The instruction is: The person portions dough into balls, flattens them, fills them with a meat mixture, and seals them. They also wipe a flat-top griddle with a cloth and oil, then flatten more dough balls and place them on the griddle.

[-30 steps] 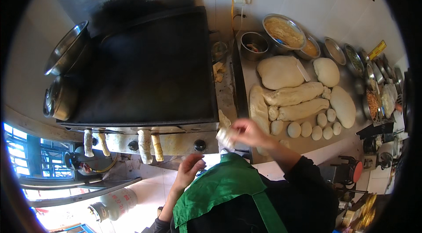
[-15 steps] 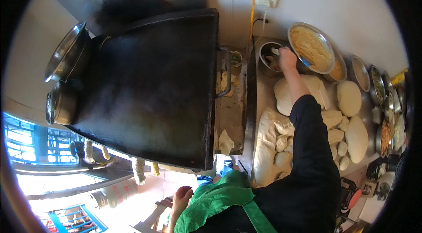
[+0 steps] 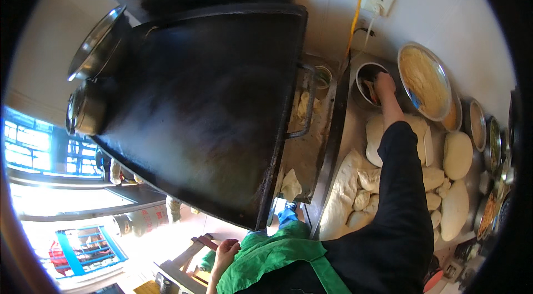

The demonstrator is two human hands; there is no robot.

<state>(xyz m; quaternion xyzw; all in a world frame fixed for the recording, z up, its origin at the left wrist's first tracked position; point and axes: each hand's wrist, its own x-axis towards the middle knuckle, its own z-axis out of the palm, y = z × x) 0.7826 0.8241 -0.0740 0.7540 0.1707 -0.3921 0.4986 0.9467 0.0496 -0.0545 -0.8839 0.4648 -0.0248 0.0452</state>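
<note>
My right hand (image 3: 384,84) reaches down into a deep metal pot (image 3: 358,97) by the wall. Its fingers are bent closed among dark and pale objects inside; what they grip is hidden. Below that forearm, several pale dough pieces (image 3: 340,197) cover the worktop, some in large slabs and some in small lumps. A wide metal bowl (image 3: 448,106) of yellowish, pasty mixture (image 3: 423,80) stands just right of the pot, with a blue item at its edge. My left hand (image 3: 226,252) hangs low beside my green apron (image 3: 272,258), fingers loosely curled with nothing visible in them.
A large black griddle (image 3: 205,111) with haze over it fills the left, its handle (image 3: 307,102) sticking out toward the worktop. Metal bowls (image 3: 97,44) sit at its far left edge. More filled bowls (image 3: 492,144) line the right side. A wooden stool (image 3: 186,260) stands near my left hand.
My right hand has gone deeper into the pot. The view has shifted, so the griddle and worktop appear farther right. The left hand stays low by the apron.
</note>
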